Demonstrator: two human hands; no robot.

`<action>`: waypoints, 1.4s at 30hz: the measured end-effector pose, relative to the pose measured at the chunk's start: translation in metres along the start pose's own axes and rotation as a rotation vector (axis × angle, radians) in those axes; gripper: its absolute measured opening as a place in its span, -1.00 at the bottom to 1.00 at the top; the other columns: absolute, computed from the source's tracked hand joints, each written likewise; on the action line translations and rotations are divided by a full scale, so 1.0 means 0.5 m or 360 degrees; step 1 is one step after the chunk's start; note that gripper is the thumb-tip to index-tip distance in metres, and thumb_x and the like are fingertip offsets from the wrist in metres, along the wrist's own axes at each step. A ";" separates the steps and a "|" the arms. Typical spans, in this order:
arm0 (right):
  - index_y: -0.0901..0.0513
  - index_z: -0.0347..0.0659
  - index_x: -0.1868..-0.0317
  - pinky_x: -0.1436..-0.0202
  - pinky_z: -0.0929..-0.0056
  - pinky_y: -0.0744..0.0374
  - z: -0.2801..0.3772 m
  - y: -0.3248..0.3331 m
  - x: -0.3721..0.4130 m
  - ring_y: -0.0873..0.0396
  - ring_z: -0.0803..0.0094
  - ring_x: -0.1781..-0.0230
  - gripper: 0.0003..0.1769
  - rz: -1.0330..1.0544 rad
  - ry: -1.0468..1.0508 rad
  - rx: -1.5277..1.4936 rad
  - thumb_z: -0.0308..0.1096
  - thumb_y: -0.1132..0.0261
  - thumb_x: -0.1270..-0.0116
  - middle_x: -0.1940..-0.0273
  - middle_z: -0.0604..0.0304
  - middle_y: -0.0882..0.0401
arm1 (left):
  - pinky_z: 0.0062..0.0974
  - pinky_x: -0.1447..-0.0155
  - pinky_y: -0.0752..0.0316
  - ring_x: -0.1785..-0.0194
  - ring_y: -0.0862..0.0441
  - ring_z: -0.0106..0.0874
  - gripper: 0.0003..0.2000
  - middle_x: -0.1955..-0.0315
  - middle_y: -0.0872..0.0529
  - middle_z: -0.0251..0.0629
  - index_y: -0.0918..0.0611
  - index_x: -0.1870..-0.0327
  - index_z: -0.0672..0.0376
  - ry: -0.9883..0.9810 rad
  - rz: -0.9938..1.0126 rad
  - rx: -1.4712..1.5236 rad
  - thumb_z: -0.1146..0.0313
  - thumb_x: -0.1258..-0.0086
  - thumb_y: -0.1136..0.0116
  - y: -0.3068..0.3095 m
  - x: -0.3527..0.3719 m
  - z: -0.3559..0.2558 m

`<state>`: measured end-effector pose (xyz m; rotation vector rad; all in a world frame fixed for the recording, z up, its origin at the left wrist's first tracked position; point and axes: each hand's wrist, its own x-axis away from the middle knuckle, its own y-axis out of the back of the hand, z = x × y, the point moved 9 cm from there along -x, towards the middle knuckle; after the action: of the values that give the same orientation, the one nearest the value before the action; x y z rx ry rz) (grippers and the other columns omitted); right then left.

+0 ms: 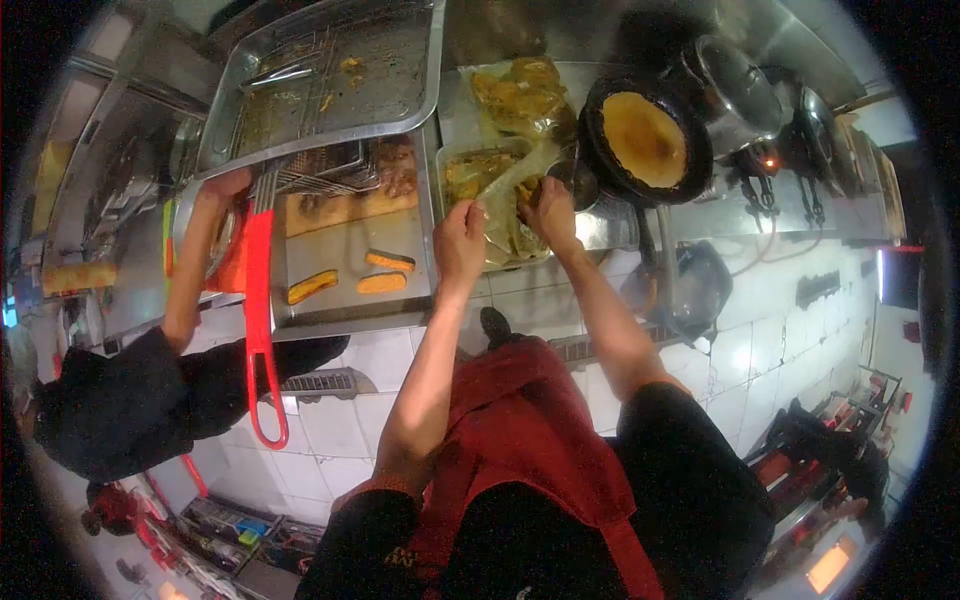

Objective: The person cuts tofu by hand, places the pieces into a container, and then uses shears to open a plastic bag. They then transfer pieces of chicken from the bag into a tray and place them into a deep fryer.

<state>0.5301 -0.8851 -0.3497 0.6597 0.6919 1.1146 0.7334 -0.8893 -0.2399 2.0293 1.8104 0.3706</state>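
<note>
My left hand (pixel 462 243) is closed on the edge of a clear plastic bag (pixel 502 212). My right hand (pixel 552 213) reaches to the bag's opening, its fingers closed around yellowish-brown food that shows at the fingertips. The bag lies over a clear plastic container (pixel 443 168), which has more brownish food inside. Just behind sits a second, filled plastic bag (pixel 522 97). To the right of my right hand, a black frying pan (pixel 597 158) holds a round, golden flat pancake (pixel 643 138).
Left of my hands, a metal fryer station (pixel 350 255) bears toasted slices and a fry basket with a red handle (pixel 260 275). A large metal tray (pixel 432 60) stands behind it. Another person's arm (pixel 190 265) reaches in at left. Lidded pots (pixel 738 85) stand at the back right.
</note>
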 end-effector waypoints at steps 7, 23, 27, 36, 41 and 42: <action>-0.35 -0.27 -0.16 -0.02 0.00 -0.53 -0.025 -0.019 -0.002 -0.51 -0.21 0.01 -0.37 -0.0051 -0.0048 -0.0001 -0.22 -0.39 -0.15 -0.01 -0.27 -0.48 | -0.25 0.28 -0.45 0.35 -0.62 -0.01 -0.77 0.44 -0.64 0.05 -0.60 0.23 0.28 0.0035 0.0025 -0.0051 0.26 -0.43 -0.03 0.004 -0.002 0.006; -0.54 -0.12 0.05 0.67 0.60 -0.21 0.014 0.134 0.160 -0.43 0.56 0.65 -0.72 0.0455 -0.1073 -0.2158 -0.16 -0.11 -0.37 0.44 0.28 -0.54 | -0.33 0.05 -0.48 0.16 -0.61 -0.29 -0.76 0.23 -0.65 -0.12 -0.58 0.02 0.23 0.0002 -0.0014 -0.0134 0.31 -0.41 -0.13 0.030 0.026 -0.020; -0.33 -0.19 -0.30 0.59 0.60 -0.34 0.175 0.195 0.181 -0.50 0.52 0.54 -0.49 0.0741 -0.0809 -0.2400 -0.21 -0.10 -0.40 0.28 0.23 -0.57 | -0.30 -0.07 -0.49 -0.04 -0.55 -0.22 -0.55 -0.03 -0.53 -0.08 -0.47 -0.21 0.17 -0.0738 -0.0097 -0.0415 0.37 -0.29 -0.24 0.072 0.114 -0.219; -0.22 -0.27 -0.39 0.15 0.49 -0.58 0.264 0.183 0.207 -0.54 0.45 0.05 -0.46 0.0591 -0.0807 -0.2296 -0.40 -0.09 -0.43 -0.10 0.16 -0.48 | -0.43 -0.08 -0.53 -0.07 -0.53 -0.33 -0.48 -0.06 -0.46 -0.15 -0.42 -0.16 0.28 -0.0211 0.0263 0.0327 0.46 -0.18 -0.37 0.076 0.135 -0.160; -0.24 -0.23 -0.39 0.03 0.45 -0.57 0.283 0.161 0.216 -0.52 0.43 -0.01 -0.46 0.0772 -0.0742 -0.2353 -0.41 -0.10 -0.43 -0.16 0.17 -0.44 | -0.49 -0.04 -0.54 -0.06 -0.49 -0.46 -0.47 -0.02 -0.44 -0.23 -0.37 -0.16 0.23 -0.0119 0.0419 0.0570 0.49 -0.20 -0.37 0.085 0.132 -0.118; -0.24 -0.22 -0.38 0.00 0.44 -0.56 0.277 0.151 0.220 -0.52 0.43 -0.02 -0.46 0.0783 -0.0747 -0.2323 -0.41 -0.11 -0.43 -0.16 0.17 -0.44 | -0.51 -0.01 -0.54 -0.03 -0.50 -0.46 -0.48 0.01 -0.44 -0.25 -0.36 -0.14 0.20 -0.0102 0.0484 0.0709 0.51 -0.19 -0.37 0.085 0.131 -0.117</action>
<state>0.6262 -0.7760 -0.2239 -0.2264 -0.7583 1.4879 0.7531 -0.8215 -0.1729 2.5970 1.6543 -0.0248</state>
